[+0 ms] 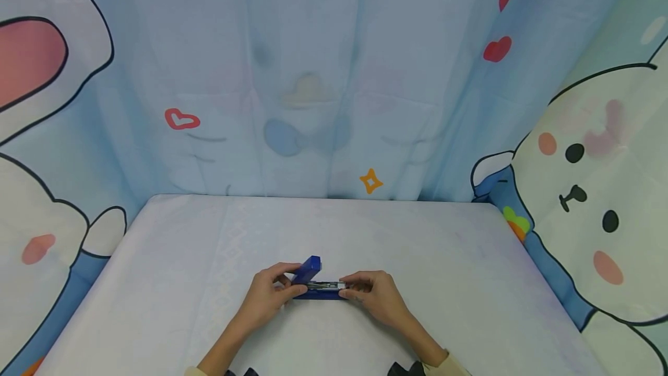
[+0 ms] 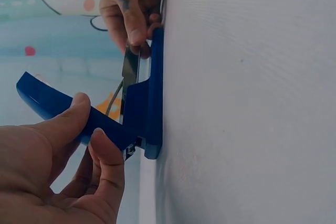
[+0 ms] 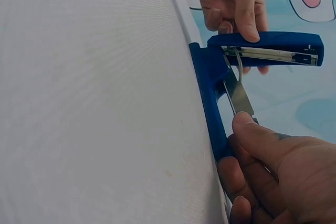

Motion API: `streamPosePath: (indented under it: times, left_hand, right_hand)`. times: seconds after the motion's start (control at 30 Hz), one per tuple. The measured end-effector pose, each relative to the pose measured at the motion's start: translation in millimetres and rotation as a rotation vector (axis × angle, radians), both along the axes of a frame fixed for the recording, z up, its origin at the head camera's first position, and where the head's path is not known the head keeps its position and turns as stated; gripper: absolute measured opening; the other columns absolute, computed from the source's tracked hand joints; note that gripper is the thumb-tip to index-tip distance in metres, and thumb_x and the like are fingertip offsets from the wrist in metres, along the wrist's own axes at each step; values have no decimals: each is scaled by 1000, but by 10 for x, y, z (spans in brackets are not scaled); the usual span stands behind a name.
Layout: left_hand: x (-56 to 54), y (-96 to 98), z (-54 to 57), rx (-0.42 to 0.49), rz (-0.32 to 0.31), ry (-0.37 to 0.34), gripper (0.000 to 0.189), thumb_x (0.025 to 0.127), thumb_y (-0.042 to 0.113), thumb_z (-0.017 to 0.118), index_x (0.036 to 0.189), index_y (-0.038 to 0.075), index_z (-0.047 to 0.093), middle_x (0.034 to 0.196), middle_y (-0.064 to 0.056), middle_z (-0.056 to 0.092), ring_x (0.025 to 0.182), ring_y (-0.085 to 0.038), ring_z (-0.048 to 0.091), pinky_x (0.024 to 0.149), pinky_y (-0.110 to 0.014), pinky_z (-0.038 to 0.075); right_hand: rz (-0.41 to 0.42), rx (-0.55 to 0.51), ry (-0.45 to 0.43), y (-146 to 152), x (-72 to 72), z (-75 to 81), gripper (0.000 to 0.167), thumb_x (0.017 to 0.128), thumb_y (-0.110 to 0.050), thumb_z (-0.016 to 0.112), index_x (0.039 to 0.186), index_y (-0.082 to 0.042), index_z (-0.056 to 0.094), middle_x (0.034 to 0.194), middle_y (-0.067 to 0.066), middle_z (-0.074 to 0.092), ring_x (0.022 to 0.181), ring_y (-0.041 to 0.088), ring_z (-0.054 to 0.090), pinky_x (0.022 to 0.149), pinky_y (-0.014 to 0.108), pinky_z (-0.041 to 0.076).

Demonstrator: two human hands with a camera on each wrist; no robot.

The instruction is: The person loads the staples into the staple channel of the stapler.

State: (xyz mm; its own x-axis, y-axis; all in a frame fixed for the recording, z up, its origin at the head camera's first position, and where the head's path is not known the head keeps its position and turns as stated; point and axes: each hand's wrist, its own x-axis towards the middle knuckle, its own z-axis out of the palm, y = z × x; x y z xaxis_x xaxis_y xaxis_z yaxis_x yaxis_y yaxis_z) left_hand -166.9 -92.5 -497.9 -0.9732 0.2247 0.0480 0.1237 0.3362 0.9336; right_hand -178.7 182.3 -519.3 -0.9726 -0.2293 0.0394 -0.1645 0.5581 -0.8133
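Observation:
A blue stapler (image 1: 325, 295) rests on the white table with its top cover (image 2: 46, 98) swung up at the hinge. Thumb and fingers of my left hand (image 1: 268, 295) grip that raised cover close to the hinge. At the stapler's front end, my right hand (image 1: 373, 295) pinches the metal staple magazine (image 3: 239, 98) between thumb and fingers, with its lower fingers at the tip of the blue base (image 3: 210, 114). The magazine is tilted up off the base, and a thin metal rod (image 3: 240, 66) runs from it to the cover. My right fingertips hide the magazine's front end.
The white-covered table (image 1: 443, 248) stretches out around both hands. Behind it hangs a light blue curtain (image 1: 313, 45) printed with hearts and cartoon animals, which also runs along both sides.

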Motion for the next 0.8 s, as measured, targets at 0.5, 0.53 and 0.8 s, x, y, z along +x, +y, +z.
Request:
streamPosePath:
  times: [0.5,0.53,0.8]
  left_hand:
    - [-18,31,18,-35,2,23,41,89,18,86,127,9,75,121,-12,76,77,-8,61,55,-23,51]
    - [-22,33,18,-38,1,26,41,89,18,86,127,10,76,121,-12,76,78,-8,61,55,-23,51]
    - [-43,35,12,-70,-10,44,38,89,18,86,125,11,77,120,-8,75,81,-8,60,58,-22,53]
  right_hand:
    - [-11,1,1,-6,-5,-6,20,87,-25,88,105,-17,84,94,-2,80,68,3,58,62,21,50]
    - [-10,0,-1,-6,-5,-7,20,87,-25,88,105,-17,84,94,-2,80,69,3,58,62,21,50]
    - [-5,-6,-2,0,-4,-17,21,87,-26,88,105,-16,84,89,-3,79,69,3,60,62,21,50]
